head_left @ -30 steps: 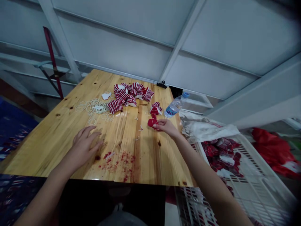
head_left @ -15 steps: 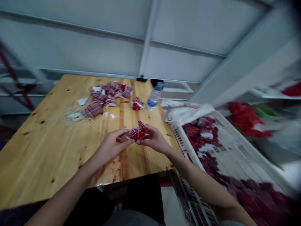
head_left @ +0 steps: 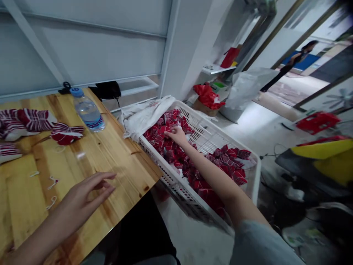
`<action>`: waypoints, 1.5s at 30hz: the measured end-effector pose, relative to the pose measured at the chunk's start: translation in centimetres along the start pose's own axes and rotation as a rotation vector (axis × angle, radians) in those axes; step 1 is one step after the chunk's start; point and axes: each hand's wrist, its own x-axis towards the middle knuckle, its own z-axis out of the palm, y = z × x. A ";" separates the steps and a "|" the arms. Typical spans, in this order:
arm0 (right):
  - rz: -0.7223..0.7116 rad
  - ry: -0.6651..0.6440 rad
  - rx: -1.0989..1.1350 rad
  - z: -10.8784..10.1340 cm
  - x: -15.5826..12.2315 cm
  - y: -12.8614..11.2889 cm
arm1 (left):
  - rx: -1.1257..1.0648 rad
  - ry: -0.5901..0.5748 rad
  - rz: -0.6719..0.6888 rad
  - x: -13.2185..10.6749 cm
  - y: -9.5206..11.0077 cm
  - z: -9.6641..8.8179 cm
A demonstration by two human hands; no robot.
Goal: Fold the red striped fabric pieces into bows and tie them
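Note:
My right hand reaches into a white plastic basket, its thumb and fingertips pinched at a red-and-white knit bundle. Where that bundle ends and those beneath it begin is hard to make out. More red knit bundles are heaped under and beyond my right forearm. Over the wooden table, my left hand holds nothing, its thumb and fingers apart. At the table's left lie a red-and-white striped knit bundle and several striped knit pieces. Short white string loops lie near my left hand.
A water bottle stands near the table's right edge. White cloth drapes over the basket's near left corner. Beyond the basket are a red bag and a clear plastic sack. A person is at the far right.
The view has swung right. My hands have parted from the tied knit bundle they held together over the table: the right went into the basket, while the left stayed over the table, empty.

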 end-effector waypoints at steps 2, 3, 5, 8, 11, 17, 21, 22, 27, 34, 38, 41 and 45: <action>-0.041 -0.006 -0.006 2.0 1.2 -0.4 | 0.041 -0.012 0.028 0.4 0.0 0.3; -0.063 -0.005 -0.014 3.0 1.6 -0.7 | 0.062 -0.015 0.037 0.5 -0.2 0.3; -0.107 0.001 -0.046 4.6 1.8 -1.3 | 0.100 -0.011 0.040 0.5 -0.5 0.2; -0.162 0.035 -0.104 5.3 1.2 -1.9 | 0.150 0.022 0.029 -0.2 -0.9 -0.7; -0.230 0.102 -0.101 4.4 -0.1 -2.9 | 0.188 0.053 -0.007 -1.9 -0.5 -2.6; -0.571 0.245 0.092 5.5 -2.2 -10.8 | 0.240 0.179 -0.173 -7.0 -0.6 -7.5; -0.936 -0.091 0.118 11.7 -7.8 -19.8 | 0.270 0.279 -0.257 -11.9 -2.8 -10.0; -1.034 -0.180 0.098 13.7 -9.7 -21.6 | 0.293 0.315 -0.282 -13.3 -3.6 -10.3; -1.381 -0.441 -0.074 21.4 -18.3 -25.5 | 0.402 0.495 -0.448 -21.9 -8.1 -10.6; -1.329 -0.535 -0.253 26.4 -18.4 -26.7 | 0.419 0.686 -0.565 -30.6 -14.2 -8.1; -1.251 -0.605 -0.265 32.3 -17.7 -31.9 | 0.425 0.766 -0.517 -28.7 -14.2 -7.4; -1.074 -0.576 -0.290 37.2 -19.8 -35.3 | 0.403 0.779 -0.462 -25.9 -12.4 -7.4; -0.871 -0.469 -0.239 40.9 -22.3 -36.2 | 0.339 0.753 -0.422 -23.9 -10.7 -7.5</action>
